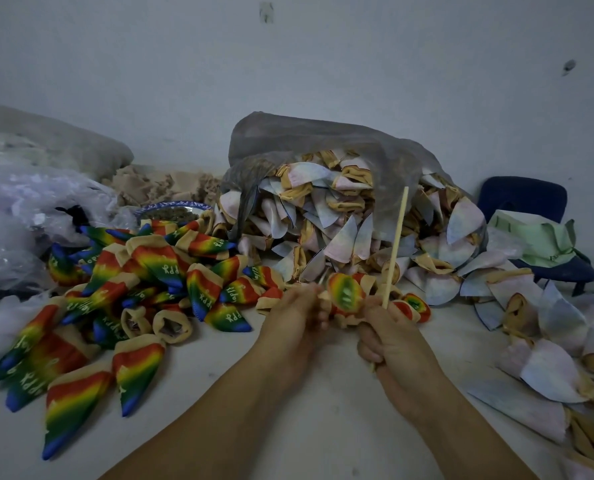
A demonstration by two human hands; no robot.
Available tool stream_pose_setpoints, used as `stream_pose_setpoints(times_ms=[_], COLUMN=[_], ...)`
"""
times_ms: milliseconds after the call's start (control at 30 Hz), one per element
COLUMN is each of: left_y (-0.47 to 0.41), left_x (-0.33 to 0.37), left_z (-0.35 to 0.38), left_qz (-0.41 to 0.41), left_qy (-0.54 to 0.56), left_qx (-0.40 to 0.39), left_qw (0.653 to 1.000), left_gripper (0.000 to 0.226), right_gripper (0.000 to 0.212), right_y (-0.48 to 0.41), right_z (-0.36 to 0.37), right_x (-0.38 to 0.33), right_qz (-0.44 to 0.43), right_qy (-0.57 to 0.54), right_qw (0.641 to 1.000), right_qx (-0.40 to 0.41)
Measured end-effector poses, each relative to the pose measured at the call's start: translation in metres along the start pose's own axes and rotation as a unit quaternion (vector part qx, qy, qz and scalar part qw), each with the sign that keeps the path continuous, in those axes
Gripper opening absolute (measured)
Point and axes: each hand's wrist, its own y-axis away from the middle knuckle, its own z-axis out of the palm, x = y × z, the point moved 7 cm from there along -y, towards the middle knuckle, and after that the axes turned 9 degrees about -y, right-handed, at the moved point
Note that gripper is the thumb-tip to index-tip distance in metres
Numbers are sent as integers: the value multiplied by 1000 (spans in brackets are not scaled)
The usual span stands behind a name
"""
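Across the white bench (323, 403) lies a spread of small cloth cones. Left of the middle is a heap of rainbow cones (157, 282), red through yellow and green to blue tips, with beige cuffs. White lettering runs on them. It is mostly upside down from where I stand, and "Happy" can be read on a few. Behind, a grey see-through bag (323, 140) spills pale, washed-out pieces (340, 216) toward the right edge, their print side hidden. A plate with a blue patterned rim (171, 206) sits by crumpled beige cloth (164, 185), and clear plastic bags (29, 209) are bunched at far left. The wall (288, 64) is plain pale grey-blue with a couple of dark marks, and a dark blue chair (524, 199) stands at right with green material (537, 240) on its seat.

Near the bench's middle, the left hand (299, 317) pinches the beige edge of one rainbow piece (345, 294) with curled fingers. The right hand (389, 337) is closed in a fist round a wooden stick (396, 244), which stands nearly upright. That hand also touches the same piece, which is held just above the bench between both hands.
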Motion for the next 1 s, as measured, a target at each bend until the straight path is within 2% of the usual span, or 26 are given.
stream_pose_setpoints(times_ms=[67,133,200,267,367,433,533,633,700,800,900,967,1000], left_y=[6,19,27,29,26,19,10,5,3,2,5,6,5], left_x=[21,39,40,37,36,35,25,17,18,18,20,21,20], left_z=[-4,10,24,27,19,10,1,-3,-6,-6,-4,-3,-3], left_qz=[132,233,284,298,279,232,161,110,101,112,122,106,92], left_qy=[-139,-244,-338,-379,-352,-287,-198,-150,-147,-197,-221,-222,-221], left_qx=[44,-1,-48,-58,-31,2,26,24,30,36,41,44,44], left_qw=[980,941,896,874,893,929,967,982,983,973,967,968,970], left_gripper=[36,41,49,51,25,10,46,45,43,42,32,36,39], right_gripper=[18,17,17,17,18,16,11,8,4,20,27,19,11], right_y=[0,1,3,4,4,4,2,1,3,5,9,9,8], right_z=[-5,-6,-5,-3,-3,-2,0,3,6,13,25,27,26], right_x=[-3,-3,-2,-2,-4,-4,-4,-6,-11,-15,-15,-14,-14], right_qz=[-6,-6,-4,-2,-10,-18,-42,-85,-133,-192,-245,-264,-263], right_qy=[48,95,125,138,140,159,223,298,331,365,435,474,474], right_qw=[999,995,992,990,990,987,974,951,934,911,865,839,840], right_qx=[18,23,19,11,9,4,4,0,-1,-23,-44,-42,-37])
